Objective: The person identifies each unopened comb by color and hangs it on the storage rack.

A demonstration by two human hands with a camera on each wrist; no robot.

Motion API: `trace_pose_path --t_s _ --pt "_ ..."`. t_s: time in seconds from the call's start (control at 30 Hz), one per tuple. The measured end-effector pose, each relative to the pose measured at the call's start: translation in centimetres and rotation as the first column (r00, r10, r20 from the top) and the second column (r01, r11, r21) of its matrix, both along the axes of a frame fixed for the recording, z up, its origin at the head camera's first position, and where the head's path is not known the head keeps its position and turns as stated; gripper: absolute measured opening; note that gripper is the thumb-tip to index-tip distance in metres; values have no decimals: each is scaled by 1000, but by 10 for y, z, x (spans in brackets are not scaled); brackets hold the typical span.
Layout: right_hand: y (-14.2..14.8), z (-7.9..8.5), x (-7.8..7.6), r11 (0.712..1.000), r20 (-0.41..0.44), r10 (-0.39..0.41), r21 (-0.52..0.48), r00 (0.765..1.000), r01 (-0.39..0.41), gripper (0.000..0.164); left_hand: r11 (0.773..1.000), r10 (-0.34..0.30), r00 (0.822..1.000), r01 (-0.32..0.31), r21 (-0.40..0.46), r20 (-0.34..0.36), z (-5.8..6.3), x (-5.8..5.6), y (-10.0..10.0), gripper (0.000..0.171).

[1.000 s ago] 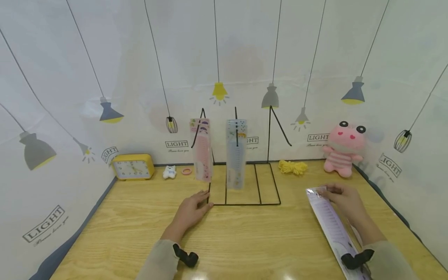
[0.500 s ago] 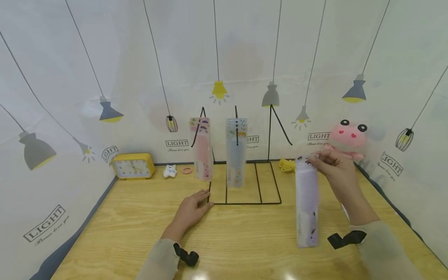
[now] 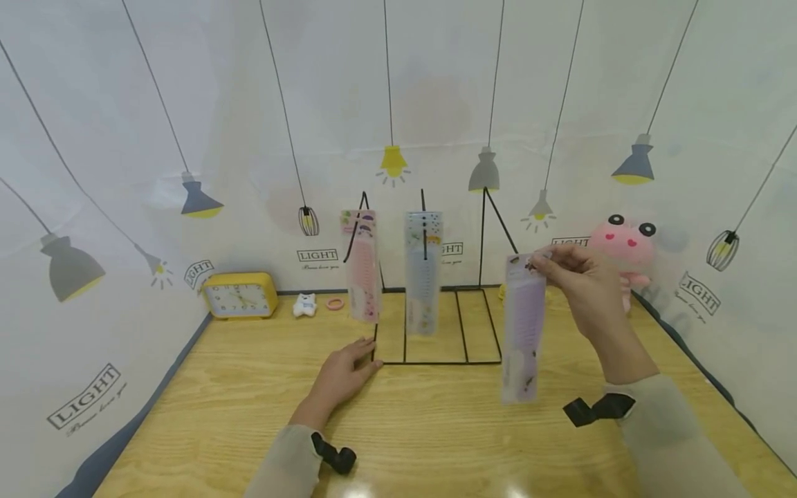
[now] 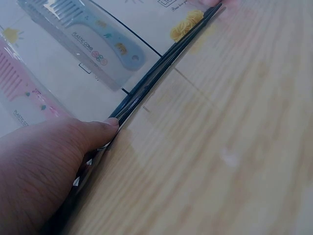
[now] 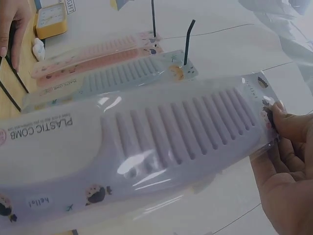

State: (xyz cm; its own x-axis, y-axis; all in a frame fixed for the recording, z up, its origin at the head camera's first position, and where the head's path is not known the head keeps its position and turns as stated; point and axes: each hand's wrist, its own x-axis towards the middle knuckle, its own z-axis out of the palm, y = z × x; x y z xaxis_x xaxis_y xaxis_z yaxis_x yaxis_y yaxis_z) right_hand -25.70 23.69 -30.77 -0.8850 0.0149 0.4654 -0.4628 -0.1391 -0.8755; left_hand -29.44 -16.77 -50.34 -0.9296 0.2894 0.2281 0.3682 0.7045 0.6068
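My right hand (image 3: 582, 297) pinches the top corner of a purple plastic comb in a clear package (image 3: 523, 328), which hangs nearly upright above the table. Its top edge is just below the tip of the bare right hook (image 3: 501, 222) of a black wire rack (image 3: 436, 362); I cannot tell if they touch. A packaged pink comb (image 3: 361, 277) hangs on the left hook and a packaged blue comb (image 3: 417, 304) on the middle one. My left hand (image 3: 339, 377) holds the base's front left corner, thumb (image 4: 105, 131) on the wire; its other fingers are hidden in the left wrist view.
Along the back stand a yellow clock (image 3: 239, 295), a small white bear figure (image 3: 304, 305) and a pink ring (image 3: 335, 303). A pink plush toy (image 3: 623, 252) and yellow cord (image 4: 187, 25) are at the right, partly behind my right hand and the comb in the head view.
My right hand has lifted the purple comb off the table and carried it up and left toward the right hook, turning it nearly upright. My left hand stays at the rack's corner.
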Motion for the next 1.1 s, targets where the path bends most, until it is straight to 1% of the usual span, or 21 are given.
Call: trace_pose_path --t_s 0.17,0.37,0.53,0.73,0.8,0.87,1.0,1.1 --pt "-2 -1 -5 1000 -18 6 -21 1000 -6 8 1000 4 1000 -4 -2 8 1 1 1 55" --pt "-6 -4 -9 1000 -35 -16 -22 999 15 10 1000 11 1000 -11 -4 18 3 2 2 54" --pt "-8 -3 -12 999 -48 -38 -14 998 38 10 1000 11 1000 -11 -10 17 1 1 1 55" --pt "-7 -2 -18 999 -12 -32 8 999 32 13 1000 13 1000 -13 -18 25 0 0 1 55" --pt "-6 -2 -22 1000 14 -24 16 1000 24 15 1000 14 1000 -14 -16 25 1 0 1 55" --pt "-6 -2 -27 999 37 -36 34 999 35 18 1000 14 1000 -14 -15 23 1 1 1 55" --pt "-8 0 -42 990 65 -99 105 993 92 26 1000 15 1000 -14 -11 19 3 2 2 55" --pt "-10 1 -54 974 63 -153 177 986 139 33 1000 13 1000 -13 -7 18 4 3 2 55"
